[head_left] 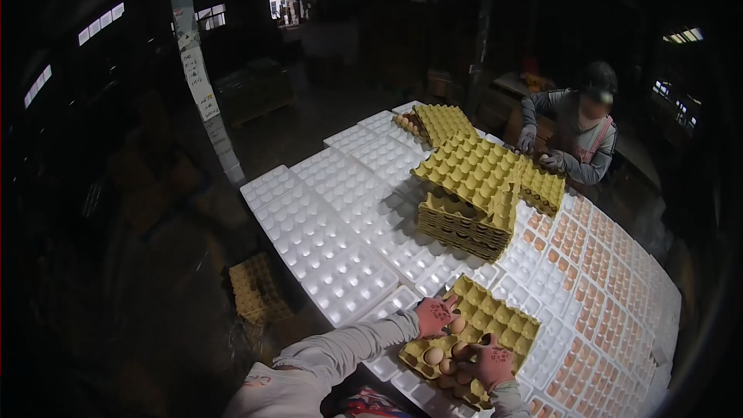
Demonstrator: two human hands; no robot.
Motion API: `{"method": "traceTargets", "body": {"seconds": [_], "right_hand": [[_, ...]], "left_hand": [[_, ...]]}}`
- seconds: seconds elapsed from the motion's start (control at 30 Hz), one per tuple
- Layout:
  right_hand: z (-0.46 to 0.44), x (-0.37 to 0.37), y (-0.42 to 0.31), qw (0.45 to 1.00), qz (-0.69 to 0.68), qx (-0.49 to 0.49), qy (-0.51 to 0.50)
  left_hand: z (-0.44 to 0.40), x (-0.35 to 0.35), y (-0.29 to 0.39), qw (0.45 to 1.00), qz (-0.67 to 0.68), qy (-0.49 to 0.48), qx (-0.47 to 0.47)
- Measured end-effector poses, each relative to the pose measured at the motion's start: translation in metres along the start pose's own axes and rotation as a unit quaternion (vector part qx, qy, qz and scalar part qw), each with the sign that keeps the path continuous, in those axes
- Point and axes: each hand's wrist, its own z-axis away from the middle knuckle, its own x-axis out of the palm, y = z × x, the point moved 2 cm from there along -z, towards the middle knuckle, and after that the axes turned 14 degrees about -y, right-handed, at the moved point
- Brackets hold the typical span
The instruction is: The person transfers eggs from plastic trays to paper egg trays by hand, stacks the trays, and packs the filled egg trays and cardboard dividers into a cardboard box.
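My left hand [436,318], in a pink glove with dark printing, has its fingers bent about a brown egg [457,325] over a yellow egg tray [499,320]. My right hand [494,363], gloved the same way, curls over the nearer part of the tray, its fingers round an egg [462,351]; the palm side is hidden. Beside it, another brown egg [434,356] and several more sit in the near cups. The tray's far cups hold no eggs. White moulded plastic trays [340,282] lie beneath and around it.
A stack of yellow egg trays [464,228] stands mid-table. White trays filled with eggs [600,290] cover the right side. Across the table, a co-worker [576,128] handles eggs at another yellow tray [542,188]. A post [197,77] rises at left; a tray stack [259,290] sits on the floor.
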Motion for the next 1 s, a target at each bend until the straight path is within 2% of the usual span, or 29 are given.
{"method": "traceTargets", "body": {"seconds": [0.07,0.13,0.23,0.33,0.4,0.47,0.5,0.57,0.6,0.63,0.67,0.7,0.73,0.77,0.8,0.83,0.87,0.9,0.93,0.97,1.0], "right_hand": [[0.001,0.003,-0.013,0.996,0.035,0.073,-0.045],[0.002,0.006,-0.013,0.996,0.03,0.076,-0.034],[0.0,0.002,-0.011,0.996,0.045,0.069,-0.026],[-0.035,0.004,-0.013,0.994,0.033,0.067,-0.081],[-0.034,0.003,-0.007,0.988,0.048,0.065,-0.133],[-0.027,-0.009,-0.012,0.983,0.085,0.044,-0.156],[-0.022,-0.007,-0.008,0.989,0.074,0.024,-0.126],[-0.023,-0.001,0.014,0.999,-0.005,-0.052,-0.001],[-0.021,0.009,0.022,0.994,-0.053,-0.08,0.059],[-0.028,0.01,0.031,0.967,-0.245,-0.059,0.032],[-0.026,-0.002,0.037,0.899,-0.437,-0.016,0.011],[-0.009,-0.044,0.018,0.698,-0.711,-0.081,0.033],[-0.002,-0.07,0.017,0.657,-0.739,-0.139,0.048],[-0.001,-0.082,0.02,0.473,-0.863,-0.175,0.038],[0.005,-0.091,0.022,0.29,-0.913,-0.283,0.041],[0.018,-0.095,0.026,0.216,-0.902,-0.368,0.059],[0.039,-0.096,0.024,0.198,-0.892,-0.395,0.092],[0.066,-0.08,0.015,0.245,-0.894,-0.321,0.195],[0.09,-0.056,0.016,0.268,-0.899,-0.259,0.23],[0.116,-0.032,0.015,0.291,-0.9,-0.193,0.26],[0.143,-0.004,0.017,0.285,-0.914,-0.154,0.243]], "left_hand": [[-0.017,0.016,-0.002,0.999,-0.031,-0.018,-0.002],[-0.023,0.014,-0.004,0.997,-0.029,-0.063,-0.023],[-0.019,0.033,-0.021,0.993,0.077,-0.017,-0.084],[-0.014,0.035,-0.028,0.998,0.019,-0.014,-0.06],[0.008,0.006,-0.01,0.996,-0.009,-0.057,-0.073],[0.01,0.034,-0.029,0.994,-0.018,-0.102,-0.045],[0.021,0.032,-0.032,0.993,-0.019,-0.11,-0.026],[0.039,0.001,-0.018,0.987,-0.051,-0.147,-0.049],[0.026,0.027,-0.037,0.989,-0.003,-0.143,-0.038],[0.032,0.01,-0.023,0.985,-0.015,-0.159,-0.063],[0.038,-0.009,-0.011,0.98,-0.028,-0.176,-0.088],[0.034,0.0,-0.017,0.981,-0.026,-0.176,-0.072],[0.039,0.006,-0.021,0.996,0.013,-0.057,-0.065],[0.043,-0.016,-0.007,0.995,0.007,-0.051,-0.086],[0.045,-0.03,0.001,0.993,0.088,0.017,-0.08],[0.045,-0.038,0.012,0.981,0.162,0.068,-0.078],[0.039,-0.021,0.007,0.941,0.32,0.109,0.015],[0.038,-0.018,0.026,0.906,0.414,0.088,0.01],[0.038,-0.026,0.051,0.86,0.502,0.086,-0.02],[0.034,-0.029,0.086,0.841,0.535,0.072,0.027],[0.034,-0.026,0.12,0.818,0.567,0.074,0.067]]}}
